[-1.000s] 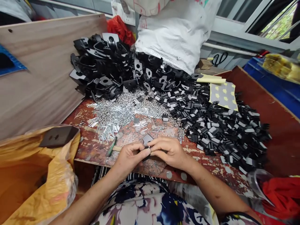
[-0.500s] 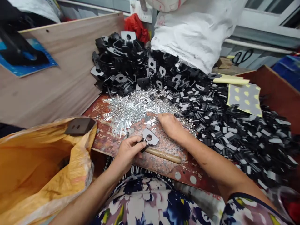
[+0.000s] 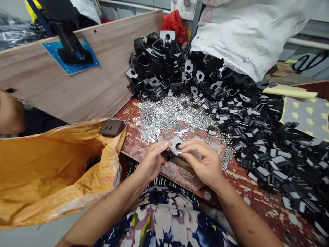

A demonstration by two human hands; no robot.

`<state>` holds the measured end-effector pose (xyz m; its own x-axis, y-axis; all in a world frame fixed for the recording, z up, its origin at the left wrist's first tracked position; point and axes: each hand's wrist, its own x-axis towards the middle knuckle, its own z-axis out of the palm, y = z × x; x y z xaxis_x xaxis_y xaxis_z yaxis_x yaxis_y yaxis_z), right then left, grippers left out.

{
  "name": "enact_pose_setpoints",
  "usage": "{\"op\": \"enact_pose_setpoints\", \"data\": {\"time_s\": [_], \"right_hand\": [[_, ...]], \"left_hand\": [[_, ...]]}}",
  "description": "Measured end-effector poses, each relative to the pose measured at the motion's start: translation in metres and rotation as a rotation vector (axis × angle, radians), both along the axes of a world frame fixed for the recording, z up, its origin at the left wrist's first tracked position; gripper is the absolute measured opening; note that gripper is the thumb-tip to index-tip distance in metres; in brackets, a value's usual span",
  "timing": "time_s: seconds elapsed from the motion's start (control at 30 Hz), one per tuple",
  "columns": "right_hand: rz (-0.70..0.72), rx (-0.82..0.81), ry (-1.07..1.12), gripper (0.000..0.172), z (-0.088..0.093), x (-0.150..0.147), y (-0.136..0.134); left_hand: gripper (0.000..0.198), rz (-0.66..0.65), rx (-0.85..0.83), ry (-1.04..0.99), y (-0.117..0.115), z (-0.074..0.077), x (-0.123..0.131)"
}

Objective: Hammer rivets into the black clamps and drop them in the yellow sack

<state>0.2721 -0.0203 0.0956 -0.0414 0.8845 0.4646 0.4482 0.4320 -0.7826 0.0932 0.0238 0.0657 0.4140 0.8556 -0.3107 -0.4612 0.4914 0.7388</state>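
My left hand [image 3: 153, 159] is closed on a black plastic bracket [image 3: 175, 143] with a flat grey face and a round hole. From the right, my right hand [image 3: 203, 159] pinches a thin metal pin [image 3: 177, 153] against the bracket's near edge; its fingertips partly cover the pin. Below the hands, a wooden handle [image 3: 189, 165] lies on the worn stone-like slab [image 3: 177, 173], its far end hidden by my left hand. Just beyond is a spread heap of silvery metal pins [image 3: 164, 115].
Black brackets [image 3: 154, 65] are piled at the back, near a white sack [image 3: 231, 37]. Small black parts [image 3: 267, 154] cover the right side. At left stand a wooden board [image 3: 89, 79] and an open yellow sack [image 3: 51, 171] bearing a brown block [image 3: 111, 127]. Another person's arm [image 3: 10, 113] shows far left.
My right hand has come back from the pin heap to the bracket, now with a pin in its fingers. The bracket has turned in my left hand. The view has swung left.
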Motion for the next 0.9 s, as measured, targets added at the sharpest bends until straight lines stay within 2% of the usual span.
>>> {"op": "enact_pose_setpoints", "data": {"time_s": [0.1, 0.2, 0.33, 0.53, 0.63, 0.77, 0.83, 0.9], "right_hand": [[-0.012, 0.041, 0.002, 0.010, -0.006, -0.017, 0.003], [-0.052, 0.072, -0.052, 0.010, -0.010, -0.021, 0.008], [-0.078, 0.101, -0.138, 0.011, -0.007, -0.023, 0.005], [-0.113, 0.275, -0.549, 0.018, -0.004, -0.036, -0.002], [-0.111, 0.267, -0.664, 0.018, -0.005, -0.040, -0.002], [-0.112, 0.284, -0.629, 0.018, -0.006, -0.041, -0.002], [-0.135, 0.315, -0.568, 0.017, -0.007, -0.043, -0.003], [-0.074, 0.294, -0.525, 0.017, -0.012, -0.046, -0.004]], "left_hand": [[0.030, 0.009, 0.002, -0.028, -0.003, -0.001, 0.003], [0.031, 0.019, -0.005, -0.067, -0.005, -0.004, 0.000], [0.031, 0.017, -0.027, -0.093, -0.006, -0.006, -0.005], [0.027, 0.101, -0.033, -0.128, -0.011, -0.006, -0.001], [0.028, 0.137, -0.024, -0.104, -0.014, -0.006, -0.001], [0.032, 0.069, -0.008, -0.070, -0.022, -0.003, -0.011], [0.034, 0.056, 0.063, -0.051, -0.029, -0.003, -0.022], [0.043, 0.094, 0.158, 0.068, -0.037, -0.004, -0.040]]}}
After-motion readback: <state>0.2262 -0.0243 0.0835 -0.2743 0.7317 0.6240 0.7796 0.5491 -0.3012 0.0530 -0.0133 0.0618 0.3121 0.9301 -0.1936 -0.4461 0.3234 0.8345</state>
